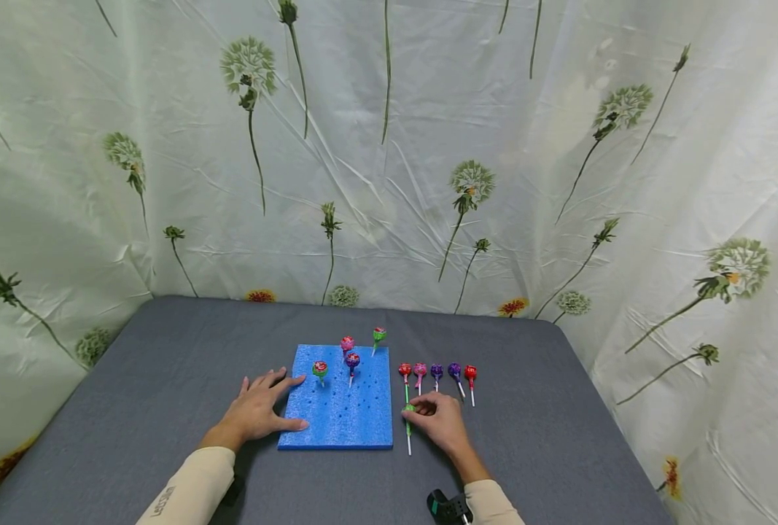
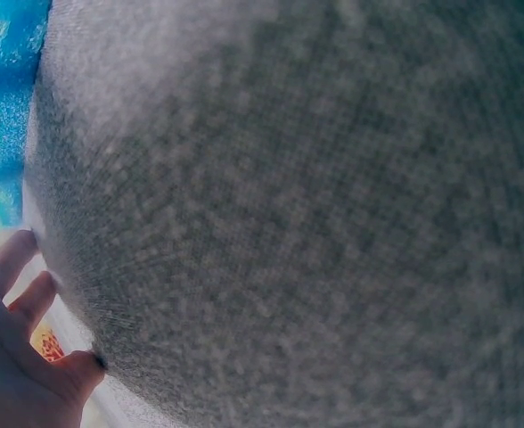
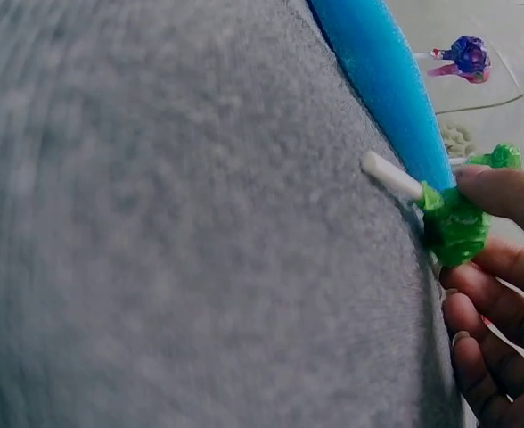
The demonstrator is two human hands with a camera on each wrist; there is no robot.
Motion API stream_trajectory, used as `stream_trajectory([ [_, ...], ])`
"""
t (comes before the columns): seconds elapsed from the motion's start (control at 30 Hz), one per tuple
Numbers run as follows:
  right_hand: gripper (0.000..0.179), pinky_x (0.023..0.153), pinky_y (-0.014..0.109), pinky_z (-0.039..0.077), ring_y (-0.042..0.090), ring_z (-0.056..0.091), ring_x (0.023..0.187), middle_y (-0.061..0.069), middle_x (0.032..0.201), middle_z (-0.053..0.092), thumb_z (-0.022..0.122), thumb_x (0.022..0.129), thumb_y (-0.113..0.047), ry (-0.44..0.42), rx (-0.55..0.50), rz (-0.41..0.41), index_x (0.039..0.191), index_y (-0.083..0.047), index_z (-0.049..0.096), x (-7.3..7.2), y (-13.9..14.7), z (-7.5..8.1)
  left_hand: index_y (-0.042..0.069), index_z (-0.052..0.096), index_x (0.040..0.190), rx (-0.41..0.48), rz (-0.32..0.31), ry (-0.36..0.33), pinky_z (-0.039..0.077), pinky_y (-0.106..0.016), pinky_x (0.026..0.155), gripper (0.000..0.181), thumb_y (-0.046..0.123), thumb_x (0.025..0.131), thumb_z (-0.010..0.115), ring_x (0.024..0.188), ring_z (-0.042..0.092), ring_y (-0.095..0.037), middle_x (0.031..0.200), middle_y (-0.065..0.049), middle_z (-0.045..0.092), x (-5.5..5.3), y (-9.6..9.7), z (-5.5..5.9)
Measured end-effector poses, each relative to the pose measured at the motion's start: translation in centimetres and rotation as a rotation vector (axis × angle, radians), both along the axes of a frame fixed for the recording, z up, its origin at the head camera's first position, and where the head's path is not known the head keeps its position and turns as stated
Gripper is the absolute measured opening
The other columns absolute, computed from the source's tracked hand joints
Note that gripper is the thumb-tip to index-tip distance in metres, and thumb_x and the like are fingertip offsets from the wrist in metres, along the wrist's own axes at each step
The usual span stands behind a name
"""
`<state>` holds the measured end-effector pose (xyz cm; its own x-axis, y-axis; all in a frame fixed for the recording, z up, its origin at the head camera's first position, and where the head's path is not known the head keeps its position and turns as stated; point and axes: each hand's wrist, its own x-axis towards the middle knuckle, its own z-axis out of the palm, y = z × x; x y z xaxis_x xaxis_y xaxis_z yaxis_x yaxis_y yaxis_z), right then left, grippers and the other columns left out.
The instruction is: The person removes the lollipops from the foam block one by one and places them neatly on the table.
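Right hand pinches the green lollipop by its head, right of the blue board, leaving the stick free; left hand, fingers spread, rests on the board's left side, apparently steadying it, though pressure's hard to judge.

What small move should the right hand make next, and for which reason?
Probably lift the green lollipop and bring it over the blue board: the right hand pinches it beside the board, four other lollipops stand in that board, and the left hand touches the board's left side.
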<state>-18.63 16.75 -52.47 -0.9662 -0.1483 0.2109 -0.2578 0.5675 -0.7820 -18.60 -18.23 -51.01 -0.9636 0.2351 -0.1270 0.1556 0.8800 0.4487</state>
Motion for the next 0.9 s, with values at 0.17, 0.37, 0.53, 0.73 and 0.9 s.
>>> stream_trajectory([
  [0.17,0.019,0.06,0.02,0.047,0.003,0.052,0.067,-0.004,0.075,0.059,0.084,0.074,-0.017,-0.009,0.036,-0.013,0.084,-0.006,0.072,-0.06,-0.08,-0.19,0.019,0.047,0.143,0.002,-0.001,0.0,0.007,-0.072,0.107,0.094,0.071,0.068,0.07,0.136,0.026,-0.052,0.149,-0.026,0.033,-0.03,0.0,-0.06],
  [0.37,0.023,0.063,0.021,0.048,0.005,0.053,0.071,-0.003,0.079,0.06,0.083,0.075,-0.02,-0.024,0.055,-0.006,0.088,-0.006,0.071,-0.05,0.02,-0.34,0.019,0.046,0.144,0.002,0.002,-0.011,0.007,-0.071,0.107,0.095,0.071,0.069,0.07,0.136,0.025,-0.052,0.15,-0.026,0.032,-0.05,0.03,-0.06],
  [0.53,0.023,0.064,0.022,0.048,0.006,0.053,0.072,-0.003,0.08,0.061,0.083,0.074,-0.019,-0.015,0.052,-0.002,0.088,-0.006,0.07,0.03,0.08,-0.44,0.019,0.046,0.144,-0.002,0.001,-0.011,0.007,-0.072,0.107,0.094,0.07,0.069,0.071,0.136,0.026,-0.052,0.15,-0.026,0.033,0.07,0.07,0.01],
  [0.73,0.022,0.062,0.022,0.047,0.007,0.054,0.07,-0.002,0.077,0.061,0.085,0.071,-0.017,0.02,0.041,0.006,0.085,-0.006,0.071,0.04,0.07,-0.55,0.017,0.048,0.143,0.004,-0.007,0.027,0.01,-0.072,0.107,0.093,0.068,0.069,0.072,0.135,0.029,-0.051,0.148,-0.026,0.035,0.15,0.01,-0.05],
  [0.9,0.023,0.062,0.022,0.047,0.009,0.054,0.069,0.0,0.076,0.061,0.085,0.071,-0.017,0.02,0.035,-0.002,0.084,-0.005,0.071,-0.03,0.06,-0.54,0.017,0.048,0.143,0.004,-0.007,0.032,0.01,-0.072,0.106,0.093,0.068,0.069,0.072,0.134,0.029,-0.051,0.148,-0.026,0.036,0.11,-0.01,-0.15],
])
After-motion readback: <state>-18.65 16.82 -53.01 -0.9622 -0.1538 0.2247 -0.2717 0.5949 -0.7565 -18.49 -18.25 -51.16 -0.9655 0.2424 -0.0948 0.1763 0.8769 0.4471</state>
